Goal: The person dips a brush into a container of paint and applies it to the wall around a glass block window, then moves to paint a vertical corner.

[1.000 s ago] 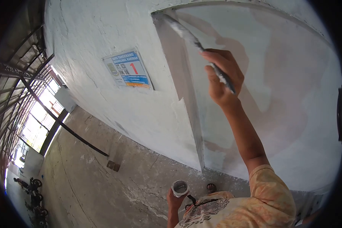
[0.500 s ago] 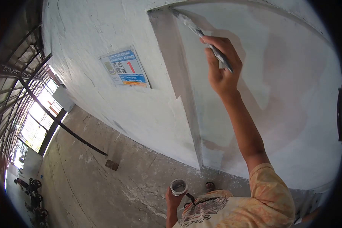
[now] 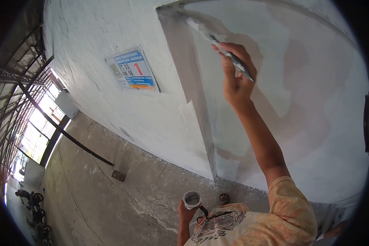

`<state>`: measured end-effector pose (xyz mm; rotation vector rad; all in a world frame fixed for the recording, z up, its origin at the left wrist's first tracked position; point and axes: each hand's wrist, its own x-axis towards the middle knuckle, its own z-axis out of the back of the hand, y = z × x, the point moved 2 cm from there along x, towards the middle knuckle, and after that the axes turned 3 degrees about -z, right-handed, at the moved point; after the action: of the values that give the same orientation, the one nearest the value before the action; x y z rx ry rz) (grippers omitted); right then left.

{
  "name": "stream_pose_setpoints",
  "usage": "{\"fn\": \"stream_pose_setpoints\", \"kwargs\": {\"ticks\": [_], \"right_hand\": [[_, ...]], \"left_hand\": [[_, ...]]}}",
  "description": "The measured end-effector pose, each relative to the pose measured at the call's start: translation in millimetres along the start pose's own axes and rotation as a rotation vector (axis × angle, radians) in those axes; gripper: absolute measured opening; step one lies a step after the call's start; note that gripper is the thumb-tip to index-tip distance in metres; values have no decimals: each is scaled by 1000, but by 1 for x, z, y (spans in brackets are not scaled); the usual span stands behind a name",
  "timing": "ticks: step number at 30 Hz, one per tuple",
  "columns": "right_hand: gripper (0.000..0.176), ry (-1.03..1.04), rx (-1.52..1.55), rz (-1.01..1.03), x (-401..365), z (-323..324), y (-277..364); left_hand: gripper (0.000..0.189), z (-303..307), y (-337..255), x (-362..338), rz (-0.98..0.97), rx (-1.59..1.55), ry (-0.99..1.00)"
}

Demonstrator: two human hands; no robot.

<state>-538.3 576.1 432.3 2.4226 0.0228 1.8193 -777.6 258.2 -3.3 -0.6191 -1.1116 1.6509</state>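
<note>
My right hand [image 3: 238, 71] is wrapped round the dark, paint-smeared handle of a paintbrush [image 3: 215, 41]. Its whitened bristles point up and left, right at the top inner corner of the wall recess [image 3: 242, 123]. Low in the view, my left hand [image 3: 186, 212] grips a small paint cup [image 3: 192, 199] upright, with greyish paint inside and white smears on its rim. The recess face is pale, and shadows of my arm and the brush fall across it.
A blue and white sign [image 3: 132, 69] is fixed to the white wall left of the recess. A dark pole [image 3: 65, 132] ends at a block [image 3: 119, 176] on the cracked concrete floor [image 3: 90, 197]. Motorbikes [image 3: 37, 213] stand far left, and a dark object [image 3: 368, 123] sits at the right edge.
My right hand and the brush have shifted slightly down and left, the handle tilting a little. The left hand keeps the paint cup in nearly the same place.
</note>
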Motion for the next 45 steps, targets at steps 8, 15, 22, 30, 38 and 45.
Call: {"fn": "stream_pose_setpoints", "kwargs": {"ticks": [8,15,22,30,38,45], "right_hand": [[28,177,44,162,-23,-7,25],[26,9,-28,141,-19,-9,14],[29,114,-14,240,-32,-6,29],[23,107,-59,185,-34,-9,9],[26,-24,-55,129,-29,-4,-7],[24,106,42,171,-43,3,7]], "left_hand": [[67,-1,-2,-2,25,-21,-12],[68,-2,8,-6,18,25,-16],[69,-5,9,-3,33,-1,-12],[70,-5,0,-2,70,36,23],[67,-9,-7,0,74,39,6],[66,-18,-8,7,47,44,-8]]}}
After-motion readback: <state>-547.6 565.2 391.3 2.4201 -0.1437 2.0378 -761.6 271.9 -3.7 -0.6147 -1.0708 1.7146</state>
